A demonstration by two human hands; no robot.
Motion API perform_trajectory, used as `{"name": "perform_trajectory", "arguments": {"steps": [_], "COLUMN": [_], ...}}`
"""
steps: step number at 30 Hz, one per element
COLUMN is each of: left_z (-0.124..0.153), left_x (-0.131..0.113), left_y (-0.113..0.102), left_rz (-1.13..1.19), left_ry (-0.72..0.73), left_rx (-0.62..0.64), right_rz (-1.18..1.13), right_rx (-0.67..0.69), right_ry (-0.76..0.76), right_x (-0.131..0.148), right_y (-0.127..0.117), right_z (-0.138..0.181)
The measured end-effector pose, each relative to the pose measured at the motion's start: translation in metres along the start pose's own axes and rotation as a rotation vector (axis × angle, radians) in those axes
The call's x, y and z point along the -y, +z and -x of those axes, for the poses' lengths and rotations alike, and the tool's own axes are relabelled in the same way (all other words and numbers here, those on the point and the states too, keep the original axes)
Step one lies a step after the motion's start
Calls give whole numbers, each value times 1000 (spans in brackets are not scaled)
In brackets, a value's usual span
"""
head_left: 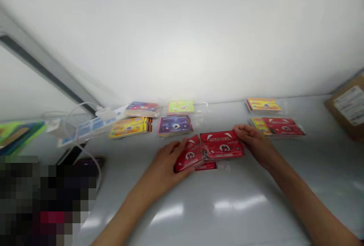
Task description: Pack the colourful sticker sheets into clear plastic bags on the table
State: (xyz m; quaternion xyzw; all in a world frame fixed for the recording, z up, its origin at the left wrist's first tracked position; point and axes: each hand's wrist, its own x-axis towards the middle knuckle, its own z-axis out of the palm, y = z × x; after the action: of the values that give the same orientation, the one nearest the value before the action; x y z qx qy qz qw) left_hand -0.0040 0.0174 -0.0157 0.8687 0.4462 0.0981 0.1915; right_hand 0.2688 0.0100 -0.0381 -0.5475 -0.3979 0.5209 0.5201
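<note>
In the head view, the left hand (167, 162) grips the left red card pack (190, 155) between thumb and fingers, likely so it won't slip. The right hand (254, 142) pinches the right red card pack (222, 147) by its far right corner, maybe to steady it. Both packs are mid-bench (199, 191). Other card packs (174, 125) sit along the bench's back edge, perhaps giving the hands room.
</note>
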Motion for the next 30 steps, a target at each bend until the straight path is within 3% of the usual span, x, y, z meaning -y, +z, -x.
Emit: {"name": "perform_trajectory", "arguments": {"steps": [10, 15, 21, 30], "left_z": [1, 0, 0, 1], "left_x": [0, 2, -2, -3], "left_y": [0, 2, 2, 3], "left_rz": [27, 30, 15, 36], "left_ry": [16, 56, 76, 120], "left_rx": [-2, 6, 14, 6], "right_rz": [13, 81, 201, 175], "right_rx": [37, 32, 249, 325], "right_ry": [-55, -12, 145, 161], "right_x": [-3, 2, 0, -5], "right_y": [4, 10, 18, 20], "right_z": [0, 4, 11, 12]}}
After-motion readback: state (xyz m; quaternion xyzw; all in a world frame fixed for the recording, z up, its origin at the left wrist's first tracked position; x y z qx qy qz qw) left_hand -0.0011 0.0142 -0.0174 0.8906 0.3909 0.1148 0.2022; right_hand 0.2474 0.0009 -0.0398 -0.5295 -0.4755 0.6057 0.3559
